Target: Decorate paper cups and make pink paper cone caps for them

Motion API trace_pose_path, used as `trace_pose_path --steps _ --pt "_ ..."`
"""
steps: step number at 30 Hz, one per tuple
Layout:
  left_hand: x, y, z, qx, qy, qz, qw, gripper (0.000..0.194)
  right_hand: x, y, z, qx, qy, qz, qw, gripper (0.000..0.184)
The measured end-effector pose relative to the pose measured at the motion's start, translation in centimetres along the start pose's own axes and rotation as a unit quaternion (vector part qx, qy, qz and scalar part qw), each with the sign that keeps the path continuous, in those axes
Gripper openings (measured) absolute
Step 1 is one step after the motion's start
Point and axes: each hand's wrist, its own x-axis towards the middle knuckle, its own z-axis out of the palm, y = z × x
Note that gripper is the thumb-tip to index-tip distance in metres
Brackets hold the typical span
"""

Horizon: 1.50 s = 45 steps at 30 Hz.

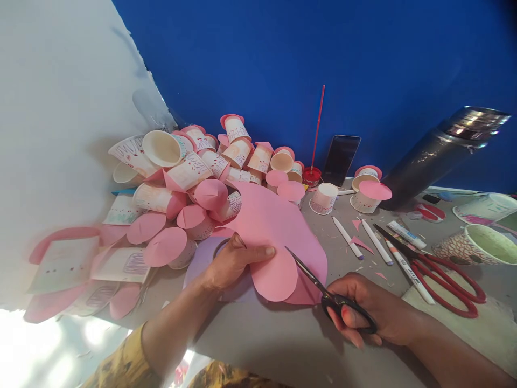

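My left hand (234, 260) pinches a large sheet of pink paper (278, 218), its thumb lying on top of the sheet. A rounded lobe has been cut along the sheet's near edge, beside the thumb. In my right hand (359, 304) is a pair of scissors with black handles (335, 302), fingers through the loops. Their blades meet the paper just right of the rounded lobe. Under my left hand lies a purple paper piece (197, 264), partly hidden by the hand and the pink sheet.
Decorated paper cups with pink tops (189, 172) are heaped at the left and back. On the right lie white markers (347, 237), red-handled scissors (448, 280), a patterned cup (476, 245) and a dark flask (432, 156). A phone (342, 159) leans against the blue wall.
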Motion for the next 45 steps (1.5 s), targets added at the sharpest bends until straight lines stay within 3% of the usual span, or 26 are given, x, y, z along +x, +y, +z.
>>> trace_pose_path --steps 11,45 --pt "0.12 -0.30 -0.62 0.006 -0.025 -0.012 1.000 0.034 0.07 0.45 -0.28 0.005 0.008 0.011 1.000 0.064" --pt "-0.14 -0.10 -0.24 0.009 -0.027 -0.035 0.999 0.040 0.07 0.64 0.30 -0.022 0.032 0.050 0.998 0.062"
